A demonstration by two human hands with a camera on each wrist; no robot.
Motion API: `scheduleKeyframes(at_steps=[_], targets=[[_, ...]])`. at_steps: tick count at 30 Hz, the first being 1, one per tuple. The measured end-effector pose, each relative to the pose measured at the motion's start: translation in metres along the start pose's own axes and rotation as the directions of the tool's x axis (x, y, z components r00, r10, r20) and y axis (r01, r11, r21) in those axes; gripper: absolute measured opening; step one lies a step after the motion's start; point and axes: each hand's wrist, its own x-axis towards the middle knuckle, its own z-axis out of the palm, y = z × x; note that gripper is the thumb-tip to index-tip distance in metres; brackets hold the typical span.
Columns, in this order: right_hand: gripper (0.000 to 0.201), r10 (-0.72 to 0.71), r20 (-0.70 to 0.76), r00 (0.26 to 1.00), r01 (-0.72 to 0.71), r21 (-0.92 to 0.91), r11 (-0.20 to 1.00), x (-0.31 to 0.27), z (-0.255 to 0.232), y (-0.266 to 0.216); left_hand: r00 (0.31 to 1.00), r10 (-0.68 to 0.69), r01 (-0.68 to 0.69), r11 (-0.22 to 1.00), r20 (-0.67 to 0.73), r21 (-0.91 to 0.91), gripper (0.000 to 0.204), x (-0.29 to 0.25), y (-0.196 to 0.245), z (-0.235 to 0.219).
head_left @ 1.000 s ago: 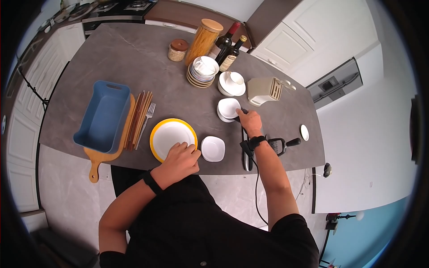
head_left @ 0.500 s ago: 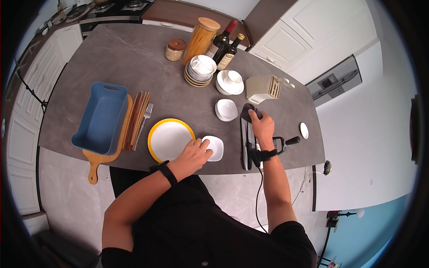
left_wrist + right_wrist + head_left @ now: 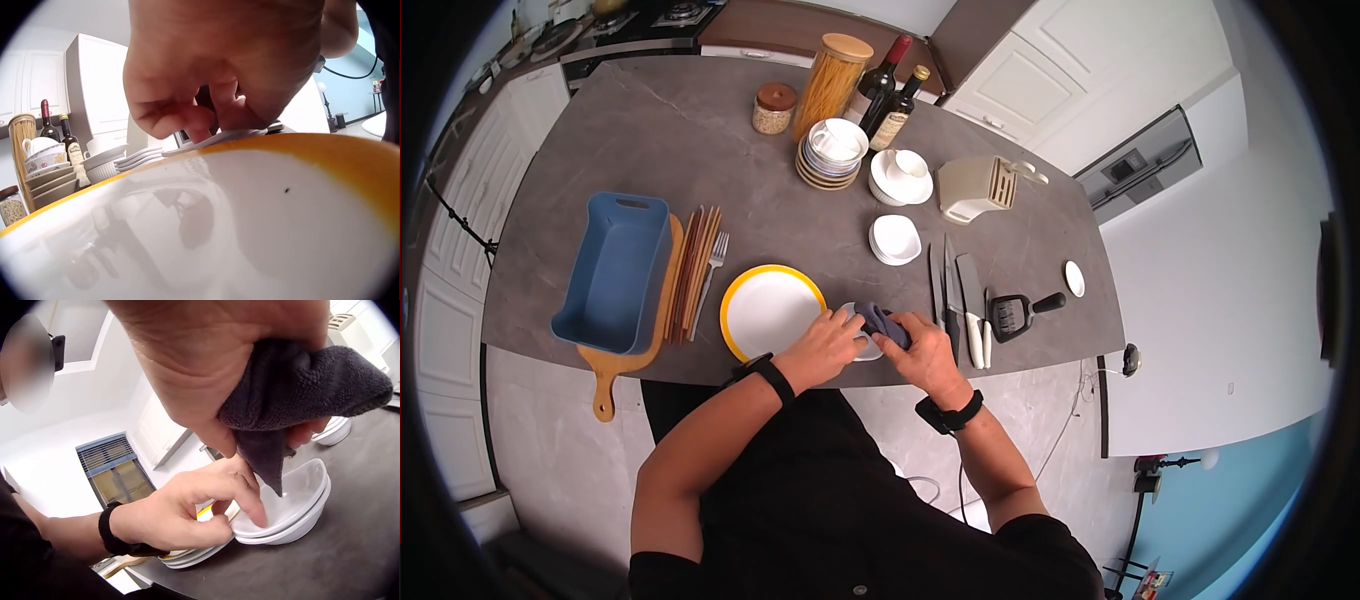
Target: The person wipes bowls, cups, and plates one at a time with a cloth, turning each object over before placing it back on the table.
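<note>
My right hand (image 3: pixel 925 360) grips a dark grey cloth (image 3: pixel 881 324) above a small white bowl (image 3: pixel 866 352) near the table's front edge. In the right wrist view, the cloth (image 3: pixel 300 387) hangs from that hand (image 3: pixel 194 362), its lower corner over the bowl (image 3: pixel 306 487), which is stacked on another. The left hand (image 3: pixel 825 350) pinches the bowl's left rim; seen from the right wrist, one finger of this hand (image 3: pixel 181 509) reaches inside. Left of the bowl lies a yellow-rimmed white plate (image 3: pixel 770 312), large in the left wrist view, below the left hand (image 3: pixel 212 62).
Knives (image 3: pixel 972 305) and a black-handled tool (image 3: pixel 1012 316) lie right of the hands. Farther back stand white bowls (image 3: pixel 895 240), a knife block (image 3: pixel 975 188), stacked dishes (image 3: pixel 828 165) and bottles (image 3: pixel 892 118). Chopsticks (image 3: pixel 690 275), a fork (image 3: pixel 712 275) and a blue bin (image 3: pixel 615 275) are left.
My right hand has brought the cloth from beside the rear white bowls, past the knives, to the front bowl. The left hand has moved right from the plate's edge and taken hold of the bowl's rim.
</note>
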Motion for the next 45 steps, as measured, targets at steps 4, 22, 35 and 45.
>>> scheduleKeyframes(at_steps=[4, 22, 35, 45], targets=[[0.033, -0.012, 0.005, 1.000, 0.012, -0.018, 1.000, 0.002, 0.001, -0.002, 0.998, -0.015, 0.015, 1.000, 0.068, 0.003, 0.015, -0.005, -0.001, 0.001], [0.039, -0.024, 0.061, 0.998, 0.017, 0.114, 0.993, -0.001, -0.011, -0.013, 0.975, -0.032, 0.045, 0.997, -0.220, 0.057, 0.011, 0.022, -0.001, -0.016], [0.026, -0.052, 0.283, 0.958, -0.157, 0.664, 0.732, 0.018, -0.015, -0.059, 0.883, -0.378, 0.260, 0.888, -0.279, -0.379, 0.049, 0.010, 0.001, -0.114], [0.039, -0.024, 0.529, 0.849, -0.518, 0.839, 0.164, 0.040, 0.011, -0.101, 0.879, -0.424, 0.388, 0.902, -0.221, -0.189, 0.103, -0.034, 0.008, -0.152]])
